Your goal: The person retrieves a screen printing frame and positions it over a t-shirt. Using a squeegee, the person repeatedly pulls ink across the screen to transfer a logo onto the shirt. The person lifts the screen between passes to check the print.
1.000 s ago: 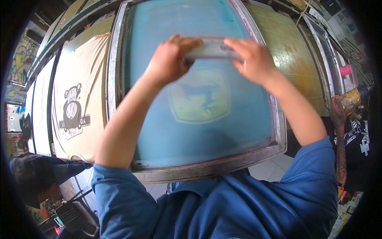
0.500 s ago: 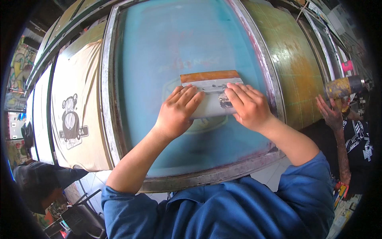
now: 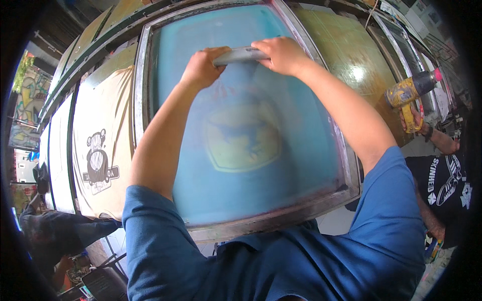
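Note:
My left hand (image 3: 203, 67) and my right hand (image 3: 281, 56) both grip a long grey squeegee (image 3: 237, 55) near the far part of a teal mesh screen (image 3: 306, 150). My fingers wrap over its top, one hand at each end. The metal frame (image 3: 347, 170) surrounds the mesh and bends with the lens. A pale shield emblem with a leaping animal shape (image 3: 243, 150) shows through the middle of the mesh, below my hands. The squeegee is slightly blurred.
A cream shirt with a dark printed character (image 3: 110, 125) lies on the left platen. A yellowish platen (image 3: 341, 40) sits right. A co-worker (image 3: 439, 180) in a printed black top holds a yellow-and-black heat gun (image 3: 406, 89). Another person (image 3: 60, 231) is at lower left.
Half a second ago both hands held the squeegee over the screen's middle; now they are higher, toward the far end. The co-worker's heat gun has moved up and leftward.

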